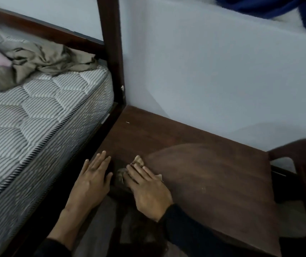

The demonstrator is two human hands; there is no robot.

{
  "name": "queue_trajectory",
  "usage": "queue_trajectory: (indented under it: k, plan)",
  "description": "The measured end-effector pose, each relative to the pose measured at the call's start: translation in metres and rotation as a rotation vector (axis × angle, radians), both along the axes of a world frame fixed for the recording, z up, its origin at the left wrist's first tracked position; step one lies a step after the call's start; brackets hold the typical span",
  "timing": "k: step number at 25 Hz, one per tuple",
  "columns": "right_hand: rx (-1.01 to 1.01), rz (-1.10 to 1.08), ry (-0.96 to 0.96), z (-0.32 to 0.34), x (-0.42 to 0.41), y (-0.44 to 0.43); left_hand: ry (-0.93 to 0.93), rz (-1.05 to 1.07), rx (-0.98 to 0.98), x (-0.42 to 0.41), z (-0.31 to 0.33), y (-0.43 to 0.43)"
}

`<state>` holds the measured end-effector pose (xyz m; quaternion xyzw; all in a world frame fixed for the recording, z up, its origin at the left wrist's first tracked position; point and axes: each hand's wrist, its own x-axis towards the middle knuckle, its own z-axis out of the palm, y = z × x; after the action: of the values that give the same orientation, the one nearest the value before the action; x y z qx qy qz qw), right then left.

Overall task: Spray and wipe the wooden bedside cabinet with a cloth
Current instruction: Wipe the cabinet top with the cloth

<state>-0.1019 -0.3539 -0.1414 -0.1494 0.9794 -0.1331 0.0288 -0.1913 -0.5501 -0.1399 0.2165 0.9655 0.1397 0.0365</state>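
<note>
The dark wooden bedside cabinet (pixel 176 138) stands against the wall beside the bed. A paler wiped arc shows on the right half of its top. My right hand (pixel 146 188) lies flat near the front left corner, pressing a small beige cloth (pixel 138 160) onto the wood; only bits of cloth stick out past the fingers. My left hand (pixel 91 180) rests flat on the cabinet's front left edge, fingers together, holding nothing. No spray bottle is in view.
A bed with a striped mattress (pixel 37 112) and a dark wooden post (pixel 111 49) sits directly left. A crumpled beige sheet (pixel 42 60) lies on it. A dark chair (pixel 304 173) stands at the cabinet's right. Blue fabric (pixel 278 6) hangs top right.
</note>
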Motion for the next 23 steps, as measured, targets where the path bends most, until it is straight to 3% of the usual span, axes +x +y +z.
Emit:
queue_trajectory:
  k: [2,4,6,7,10,11,12,15,17,21,23]
  plan:
    - [0.022,0.099,0.047,-0.003,-0.028,0.02,0.029,0.028,-0.003,-0.002,-0.002,-0.015]
    - [0.054,-0.175,0.062,-0.013,-0.086,0.065,0.041,0.102,0.002,-0.001,-0.004,-0.03]
    - [0.048,-0.419,-0.028,-0.003,-0.123,0.055,0.018,0.181,0.005,0.005,-0.006,-0.039]
    - [0.045,-0.365,-0.035,-0.004,-0.127,0.028,0.005,0.221,0.012,0.009,-0.007,-0.044]
    - [0.034,0.236,-0.065,-0.008,-0.101,-0.036,-0.016,0.246,0.033,0.019,-0.012,-0.053]
    - [0.015,0.335,-0.048,-0.008,-0.116,-0.029,-0.023,0.256,0.038,0.02,-0.013,-0.058]
    - [0.021,0.287,0.007,-0.009,-0.14,-0.016,-0.026,0.254,0.042,0.021,-0.014,-0.059]
    - [0.034,-0.308,0.031,-0.007,-0.226,0.022,-0.013,0.253,0.071,0.021,-0.018,-0.063]
    - [0.043,-0.457,0.015,-0.01,-0.238,0.01,-0.005,0.275,0.107,0.018,-0.017,-0.065]
    - [-0.057,-0.035,-0.007,-0.024,-0.151,-0.073,0.01,0.307,0.169,0.011,-0.019,-0.071]
    - [0.006,0.102,0.001,-0.025,-0.109,-0.098,-0.005,0.319,0.178,0.009,-0.022,-0.074]
